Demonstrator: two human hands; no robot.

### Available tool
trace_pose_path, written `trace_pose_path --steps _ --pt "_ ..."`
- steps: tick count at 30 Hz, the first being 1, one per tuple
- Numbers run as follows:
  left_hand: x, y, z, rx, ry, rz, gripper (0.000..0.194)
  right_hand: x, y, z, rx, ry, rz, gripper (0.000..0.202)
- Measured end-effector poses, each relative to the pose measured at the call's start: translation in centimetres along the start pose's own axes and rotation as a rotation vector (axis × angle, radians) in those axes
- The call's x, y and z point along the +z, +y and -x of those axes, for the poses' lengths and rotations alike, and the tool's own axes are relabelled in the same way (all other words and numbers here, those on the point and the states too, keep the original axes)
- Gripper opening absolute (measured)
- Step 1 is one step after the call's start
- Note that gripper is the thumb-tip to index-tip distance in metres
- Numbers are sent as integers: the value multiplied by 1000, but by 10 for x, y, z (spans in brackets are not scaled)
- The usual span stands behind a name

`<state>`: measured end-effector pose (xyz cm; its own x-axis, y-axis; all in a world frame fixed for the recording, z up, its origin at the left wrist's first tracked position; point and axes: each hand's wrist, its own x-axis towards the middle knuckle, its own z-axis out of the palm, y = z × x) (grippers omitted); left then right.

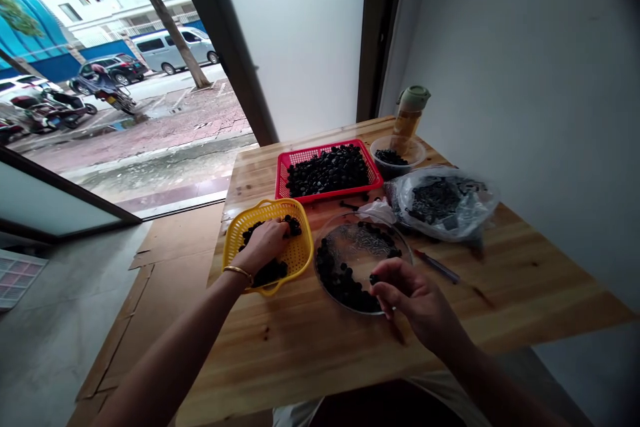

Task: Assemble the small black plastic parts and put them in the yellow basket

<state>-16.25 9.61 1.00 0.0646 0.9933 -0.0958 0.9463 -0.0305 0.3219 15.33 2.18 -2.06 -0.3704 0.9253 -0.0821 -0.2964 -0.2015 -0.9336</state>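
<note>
In the head view, the relation that matters is between the right hand (pixel 415 293) and the round clear plastic dish (pixel 367 259): this hand is the nearer one, its fingertips over the dish's right half, pinched almost together on one small black round piece (pixel 373 279), which shows no clear long axis. The left hand (pixel 270 240), fingers curled downward, is inside the yellow plastic lattice basket (pixel 233 233), left of the dish; whether it has hold of anything I cannot tell. The yellow basket stands by the left edge of the wooden table (pixel 520 280), the dish just beside it, towards the near edge. Beyond both, towards the far edge, stands one red plastic lattice basket (pixel 282 177), its long side running roughly along that edge. Counted, there are two baskets, one dish, one clear plastic tub (pixel 416 153) near the far right corner, one clear plastic bag (pixel 475 213) of dark bits by the right edge, one green-lidded bottle (pixel 407 117) at the far right corner and one slim pen-like tool (pixel 440 267) right of the dish. The black pieces in the baskets and dish are too many to count.
</note>
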Motion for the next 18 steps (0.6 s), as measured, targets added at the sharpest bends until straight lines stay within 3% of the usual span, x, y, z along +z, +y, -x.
trace_pose_path --steps 3,7,9,11,14,18 --pt "-11 5 18 29 96 125 5 3 -3 0 -5 -8 -26 35" --pt "-13 34 61 85 152 430 24 12 -10 0 -12 -51 -74 31" --pt "-1 57 83 26 160 952 27 18 -11 0 -43 -82 -118 27" --pt "17 81 99 -20 198 1270 27 24 -10 0 -72 -98 -157 24" --pt "45 106 108 -79 273 1536 27 30 -7 0 -75 -105 -161 23" --pt "70 117 109 -96 322 1676 25 34 -5 1 -53 -114 -183 25"
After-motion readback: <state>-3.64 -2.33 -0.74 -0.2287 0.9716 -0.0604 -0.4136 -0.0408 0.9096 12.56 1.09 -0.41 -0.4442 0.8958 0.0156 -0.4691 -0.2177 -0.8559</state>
